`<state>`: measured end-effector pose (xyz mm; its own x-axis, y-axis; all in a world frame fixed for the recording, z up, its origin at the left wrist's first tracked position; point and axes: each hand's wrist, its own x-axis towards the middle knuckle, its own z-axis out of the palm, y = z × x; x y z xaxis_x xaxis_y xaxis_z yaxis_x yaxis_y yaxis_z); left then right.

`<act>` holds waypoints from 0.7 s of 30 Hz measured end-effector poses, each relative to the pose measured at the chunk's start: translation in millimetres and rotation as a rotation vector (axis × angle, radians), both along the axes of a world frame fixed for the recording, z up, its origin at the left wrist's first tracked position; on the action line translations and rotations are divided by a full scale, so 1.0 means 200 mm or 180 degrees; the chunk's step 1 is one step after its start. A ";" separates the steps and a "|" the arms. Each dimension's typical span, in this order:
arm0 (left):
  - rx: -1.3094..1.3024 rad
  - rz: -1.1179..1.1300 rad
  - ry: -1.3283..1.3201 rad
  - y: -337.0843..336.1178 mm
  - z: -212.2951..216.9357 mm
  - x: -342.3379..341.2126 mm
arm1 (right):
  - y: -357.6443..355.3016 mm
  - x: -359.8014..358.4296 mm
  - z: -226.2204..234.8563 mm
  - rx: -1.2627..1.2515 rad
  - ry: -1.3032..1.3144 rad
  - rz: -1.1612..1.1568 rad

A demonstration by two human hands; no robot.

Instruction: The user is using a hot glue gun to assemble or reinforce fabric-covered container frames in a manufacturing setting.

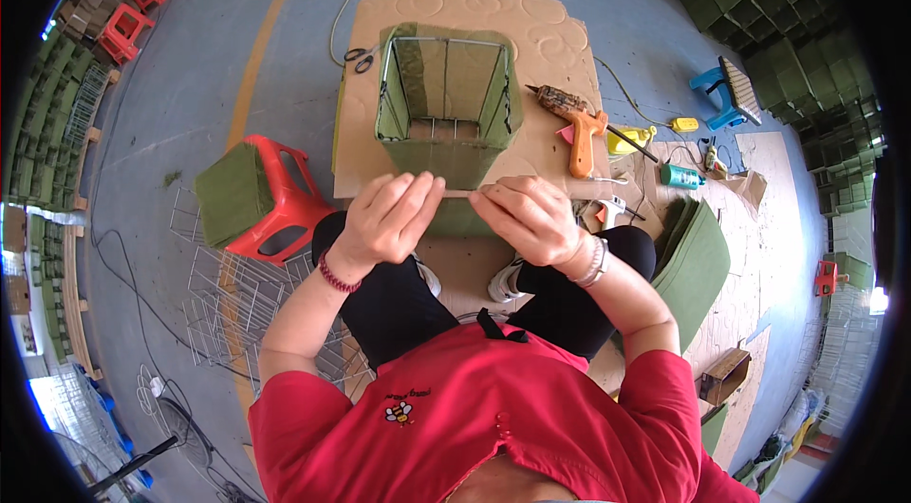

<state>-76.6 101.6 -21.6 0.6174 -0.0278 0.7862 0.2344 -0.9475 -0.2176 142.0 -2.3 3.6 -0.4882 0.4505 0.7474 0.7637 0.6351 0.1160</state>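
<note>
Green strip [457, 193] between two hands [384, 218]

This is a workshop floor, a craft-assembly space on bare grey concrete [285, 76] with a painted yellow line [261, 47] running through it. Just beyond the hands, a cardboard sheet [550, 38] serves as the work mat, with a hot glue gun [579, 128] and scissors [359, 57] lying on it. Stacks of bare wire frames [228, 294] sit beside the left arm. Rows of finished green boxes [778, 19] pile up far right and far left, with red plastic stools [123, 28] beyond.
</note>
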 end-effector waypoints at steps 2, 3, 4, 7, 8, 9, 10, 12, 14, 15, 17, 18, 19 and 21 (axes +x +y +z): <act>0.0133 -0.0005 0.0078 0.05 -0.02 0.03 | 0.00 -0.04 -0.05 -0.0194 0.0097 -0.0207; 0.0126 0.0008 0.0083 0.07 -0.02 0.04 | 0.01 -0.05 -0.06 -0.0201 0.0101 -0.0194; 0.0122 0.0041 0.0004 0.07 -0.01 0.05 | 0.04 -0.04 -0.07 -0.0152 0.0082 -0.0294; 0.0137 0.0098 -0.0151 0.12 -0.03 0.08 | 0.10 -0.05 -0.05 -0.0113 0.0069 -0.0478; 0.0136 0.0093 -0.0176 0.12 -0.04 0.08 | 0.12 -0.05 -0.05 -0.0124 0.0062 -0.0511; 0.0133 0.0086 -0.0201 0.12 -0.04 0.08 | 0.13 -0.05 -0.05 -0.0137 0.0055 -0.0546; 0.0132 0.0086 -0.0205 0.13 -0.04 0.07 | 0.13 -0.06 -0.05 -0.0137 0.0051 -0.0547; 0.0127 0.0053 -0.0162 0.12 -0.03 0.06 | 0.13 -0.06 -0.05 -0.0137 0.0042 -0.0587; -0.0017 0.0062 -0.0209 0.12 -0.03 0.06 | 0.13 -0.07 -0.02 -0.0187 0.0086 -0.0657; -0.0151 0.0071 -0.0254 0.12 -0.02 0.06 | 0.13 -0.07 -0.01 -0.0225 0.0132 -0.0728; -0.0472 0.0124 -0.0300 0.13 0.05 0.09 | 0.17 -0.08 0.03 -0.0268 0.0256 -0.0851; -0.0781 0.0180 -0.0346 0.13 0.09 0.10 | 0.18 -0.09 0.04 -0.0280 0.0288 -0.0963; -0.0823 0.0179 -0.0330 0.13 0.10 0.10 | 0.19 -0.08 0.06 -0.0291 0.0317 -0.1076; -0.1095 0.0145 -0.0277 0.16 0.13 0.11 | 0.22 -0.06 0.08 -0.0399 0.0407 -0.1030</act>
